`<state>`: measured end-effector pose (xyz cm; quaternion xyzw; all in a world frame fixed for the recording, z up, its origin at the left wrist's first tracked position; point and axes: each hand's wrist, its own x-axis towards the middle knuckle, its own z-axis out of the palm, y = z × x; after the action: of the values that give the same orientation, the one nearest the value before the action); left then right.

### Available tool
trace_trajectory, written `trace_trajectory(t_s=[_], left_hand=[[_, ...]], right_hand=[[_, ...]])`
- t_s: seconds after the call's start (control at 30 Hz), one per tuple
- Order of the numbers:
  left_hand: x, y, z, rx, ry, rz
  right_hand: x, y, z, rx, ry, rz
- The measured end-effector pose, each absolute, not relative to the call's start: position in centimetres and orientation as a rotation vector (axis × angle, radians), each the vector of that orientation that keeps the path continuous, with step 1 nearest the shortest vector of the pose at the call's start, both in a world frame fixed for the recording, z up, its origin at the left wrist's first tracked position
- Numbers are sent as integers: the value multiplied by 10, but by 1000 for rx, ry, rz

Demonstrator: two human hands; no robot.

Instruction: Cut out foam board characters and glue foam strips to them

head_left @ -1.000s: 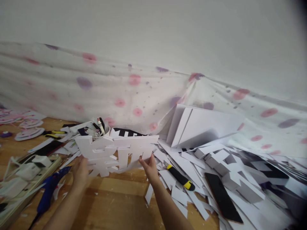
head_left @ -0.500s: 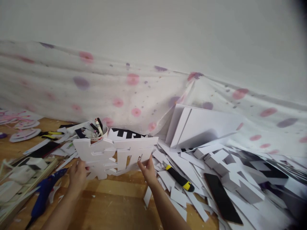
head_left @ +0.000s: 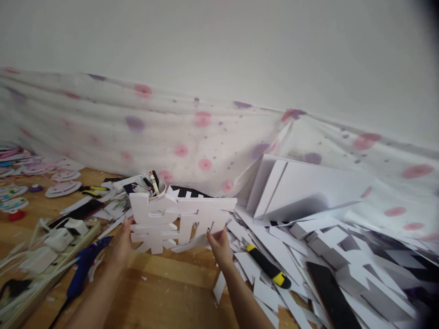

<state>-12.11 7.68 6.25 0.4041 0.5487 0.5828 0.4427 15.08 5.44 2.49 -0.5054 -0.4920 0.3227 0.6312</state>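
Observation:
A white cut-out foam board shape (head_left: 187, 221) with several slots stands upright between my hands above the wooden table. My left hand (head_left: 122, 241) grips its left edge, with the fingers partly hidden behind the board. At the lower right edge, my right hand (head_left: 219, 242) holds it with the thumb in front. Behind the board are a cup of pens (head_left: 156, 187) and a black and white piece (head_left: 192, 192). A black and yellow cutter (head_left: 268, 266) lies on white scraps to the right of my right hand.
Left of my left arm lie a blue glue gun (head_left: 84, 265) and a power strip (head_left: 41, 278) with plugs and cables. On the right are a dark phone (head_left: 332, 294), white block shapes (head_left: 356, 256) and leaning white boards (head_left: 308, 187). A spotted sheet (head_left: 206, 137) covers the lower wall.
The view has swung left, so most things appear further right. The foam board shape, still in both hands, is turned slightly and looks more level.

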Motion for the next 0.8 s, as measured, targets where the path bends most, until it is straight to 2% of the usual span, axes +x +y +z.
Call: trace_trajectory(t_s=[0.1, 0.23, 0.8], left_hand=[[-128, 72, 61, 1112, 1225, 1522], [-129, 67, 59, 1190, 1322, 1382], [-128, 73, 45, 1143, 1359, 1457]], right_hand=[[153, 55, 25, -1203, -1106, 742], [154, 57, 24, -1236, -1111, 724], [152, 62, 20, -1247, -1136, 634]])
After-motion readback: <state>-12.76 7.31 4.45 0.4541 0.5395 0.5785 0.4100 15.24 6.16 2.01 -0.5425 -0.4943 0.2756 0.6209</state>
